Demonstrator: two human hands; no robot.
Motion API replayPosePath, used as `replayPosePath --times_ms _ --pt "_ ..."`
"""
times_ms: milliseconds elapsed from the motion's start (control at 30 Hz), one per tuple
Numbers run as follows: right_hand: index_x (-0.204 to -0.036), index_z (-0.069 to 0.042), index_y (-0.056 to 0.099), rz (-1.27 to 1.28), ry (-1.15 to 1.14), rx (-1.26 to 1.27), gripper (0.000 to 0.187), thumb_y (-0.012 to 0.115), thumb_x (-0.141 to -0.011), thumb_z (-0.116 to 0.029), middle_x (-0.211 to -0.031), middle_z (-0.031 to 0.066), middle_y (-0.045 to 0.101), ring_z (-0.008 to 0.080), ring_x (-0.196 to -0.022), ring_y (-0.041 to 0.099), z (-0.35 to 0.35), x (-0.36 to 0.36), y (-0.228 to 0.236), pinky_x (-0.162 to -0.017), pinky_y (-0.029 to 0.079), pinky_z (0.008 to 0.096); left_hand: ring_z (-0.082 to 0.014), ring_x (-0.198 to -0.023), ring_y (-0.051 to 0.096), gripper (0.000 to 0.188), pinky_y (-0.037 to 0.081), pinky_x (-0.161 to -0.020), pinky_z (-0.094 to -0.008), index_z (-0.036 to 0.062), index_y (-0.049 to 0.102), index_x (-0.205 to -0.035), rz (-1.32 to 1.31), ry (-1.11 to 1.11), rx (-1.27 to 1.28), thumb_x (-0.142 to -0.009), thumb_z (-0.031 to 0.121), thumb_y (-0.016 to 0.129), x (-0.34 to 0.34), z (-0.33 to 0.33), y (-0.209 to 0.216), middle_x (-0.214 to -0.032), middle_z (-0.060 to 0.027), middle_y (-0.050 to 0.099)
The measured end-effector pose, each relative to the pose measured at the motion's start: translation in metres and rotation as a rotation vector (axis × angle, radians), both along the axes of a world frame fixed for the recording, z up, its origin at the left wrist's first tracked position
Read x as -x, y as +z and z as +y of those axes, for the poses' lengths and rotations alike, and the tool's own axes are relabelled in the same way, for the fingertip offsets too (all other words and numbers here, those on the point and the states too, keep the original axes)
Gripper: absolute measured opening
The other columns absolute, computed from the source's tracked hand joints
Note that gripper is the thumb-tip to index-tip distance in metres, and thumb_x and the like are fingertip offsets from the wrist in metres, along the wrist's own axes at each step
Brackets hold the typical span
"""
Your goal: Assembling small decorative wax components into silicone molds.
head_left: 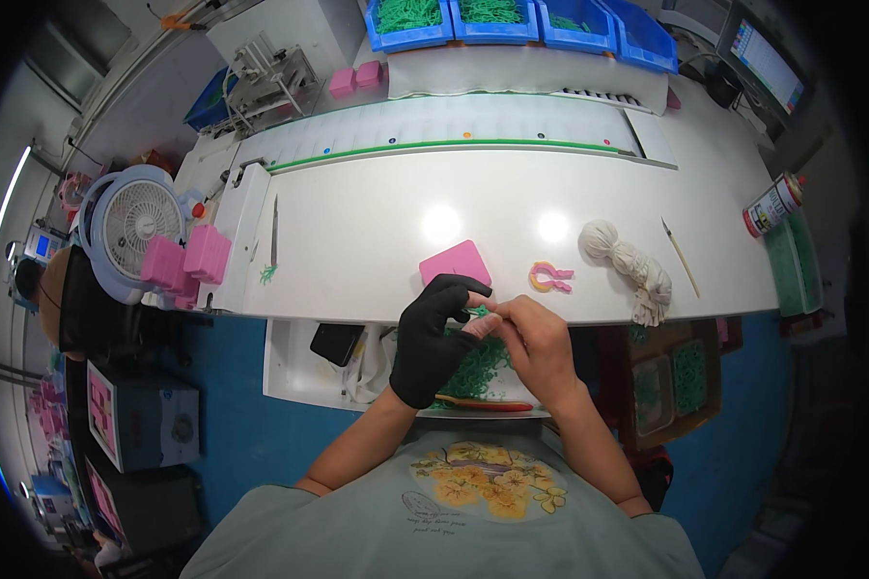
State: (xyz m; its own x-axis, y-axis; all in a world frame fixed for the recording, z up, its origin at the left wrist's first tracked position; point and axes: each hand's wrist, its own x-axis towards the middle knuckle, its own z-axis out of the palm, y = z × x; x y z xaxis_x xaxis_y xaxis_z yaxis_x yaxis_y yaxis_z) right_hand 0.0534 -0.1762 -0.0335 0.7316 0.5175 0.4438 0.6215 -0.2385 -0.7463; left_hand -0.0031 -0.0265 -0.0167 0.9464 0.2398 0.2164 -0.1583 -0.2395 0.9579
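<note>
Both hands meet over the near edge of the white counter (pixel 357 241), fingertips together. The left hand (pixel 429 345), in a black glove that leaves fingertips bare, has its thumb and forefinger drawn almost closed on a small green piece (pixel 480 311). The bare right hand (pixel 543 345) has its fingers bent inward, thumb and forefinger close together at the right side of that piece; whether they grip it too cannot be told.

Below the hands, a white drawer (pixel 282 357) stands open at the counter's near side. It holds a pile of green pieces (pixel 478 374), partly hidden by the hands, with a red-handled tool (pixel 492 405) along the near edge. Toward its left lie a white cloth (pixel 368 367) and a flat black object (pixel 336 343).

On the counter, a pink block (pixel 456 262) sits just beyond the left hand. A pink-and-yellow clip (pixel 550 278) lies to the right of the block, then a knotted off-white cloth (pixel 628 262) and a slender stick (pixel 683 257) farther right. At left, a slim tool (pixel 275 227) lies with green scraps (pixel 268 275) at its near end. Blue bins (pixel 410 39) stand in a row at the far side, three showing green contents.
</note>
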Motion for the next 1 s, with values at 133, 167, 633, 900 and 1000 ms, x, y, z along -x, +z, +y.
replayPosePath --times_ms 133,167,633,900,1000 --pt "-0.088 -0.001 0.061 0.009 -0.007 -0.017 0.008 0.066 -0.082 -0.003 -0.079 0.0130 0.059 0.0309 -0.071 0.060 0.000 0.000 -0.001 -0.063 0.047 0.0380 -0.0127 -0.089 0.057 0.012 0.045 -0.078 -0.0262 0.0007 0.066 -0.089 -0.004 -0.013 0.033 -0.080 0.003 0.073 0.000 0.000 -0.003 -0.093 -0.0041 0.061" --pt "-0.088 -0.001 0.061 0.017 -0.007 -0.023 0.008 0.066 -0.082 -0.003 -0.078 0.0130 0.059 0.0306 -0.071 0.060 0.000 0.000 -0.001 -0.062 0.047 0.0376 -0.0127 -0.089 0.057 0.012 0.045 -0.078 -0.0262 0.0007 0.066 -0.089 -0.004 -0.013 0.033 -0.080 0.003 0.073 0.001 0.000 -0.003 -0.093 -0.0041 0.061" --pt "-0.086 -0.002 0.060 0.001 -0.016 -0.041 0.006 0.065 -0.084 -0.003 -0.076 0.0116 0.057 0.0291 -0.069 0.058 -0.006 0.000 0.018 -0.061 0.046 0.0369 -0.0084 -0.086 0.054 0.009 0.044 -0.075 -0.0233 0.0017 0.064 -0.094 0.051 -0.051 0.249 -0.086 0.003 0.067 0.002 0.004 -0.001 -0.095 -0.0008 0.060" --pt "-0.086 -0.001 0.060 -0.020 -0.019 -0.033 0.004 0.063 -0.085 -0.004 -0.075 0.0117 0.057 0.0284 -0.067 0.059 -0.007 -0.002 0.019 -0.059 0.045 0.0359 -0.0097 -0.090 0.056 0.021 0.046 -0.079 -0.0238 0.0010 0.063 -0.104 0.091 -0.048 0.298 -0.084 0.002 0.068 0.002 0.003 0.001 -0.100 -0.0027 0.061" --pt "-0.086 -0.001 0.059 0.205 -0.054 -0.122 0.006 0.060 -0.090 -0.005 -0.073 0.0106 0.059 0.0229 -0.063 0.060 -0.014 -0.003 0.013 -0.058 0.046 0.0328 -0.0101 -0.089 0.057 0.030 0.048 -0.077 -0.0237 0.0016 0.061 -0.111 0.110 -0.018 0.341 -0.082 0.002 0.071 0.001 0.003 0.003 -0.103 -0.0028 0.061"
